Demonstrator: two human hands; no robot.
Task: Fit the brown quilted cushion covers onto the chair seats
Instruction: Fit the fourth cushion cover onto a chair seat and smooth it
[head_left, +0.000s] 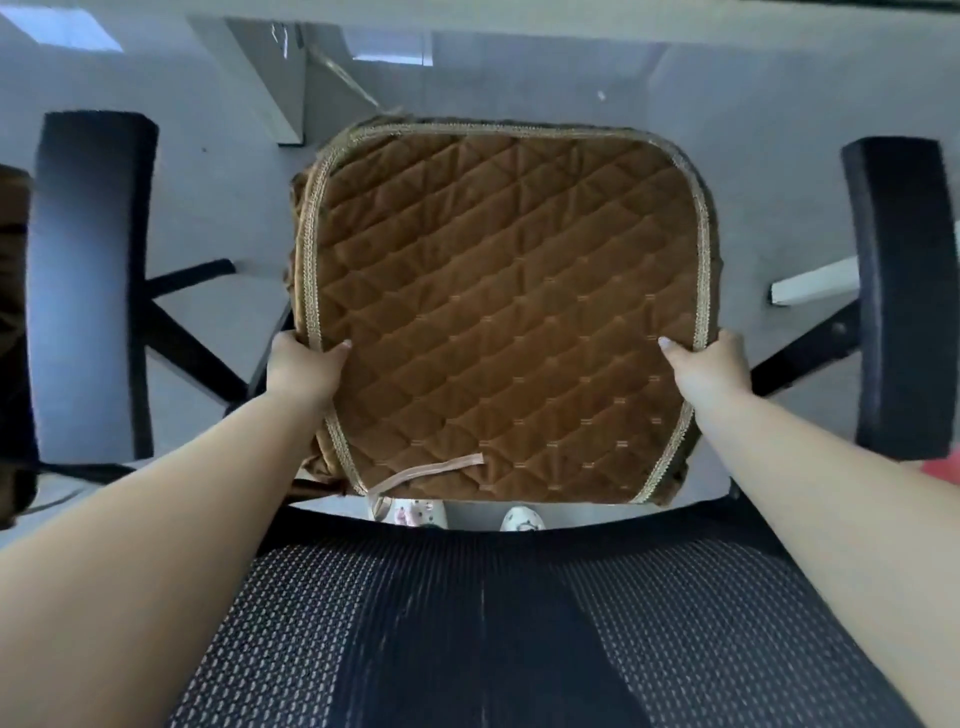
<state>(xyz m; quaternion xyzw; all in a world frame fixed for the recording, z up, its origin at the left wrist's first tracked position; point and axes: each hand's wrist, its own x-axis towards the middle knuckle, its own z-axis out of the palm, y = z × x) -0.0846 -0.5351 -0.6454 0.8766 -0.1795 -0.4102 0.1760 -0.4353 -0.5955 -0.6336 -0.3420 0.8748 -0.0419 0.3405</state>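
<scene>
Both hands clamp brown quilted cover (498, 312) side edges; left hand (301, 366), right hand (709, 366); thumbs on top, fingers hidden beneath.

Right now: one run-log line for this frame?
stage: fitting | left hand: grips cover edge | right hand: grips opposite edge | cushion cover: over seat | strap: loose

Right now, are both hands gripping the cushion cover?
Yes, the left hand and right hand each clasp a side edge of the brown quilted cushion cover.
</scene>
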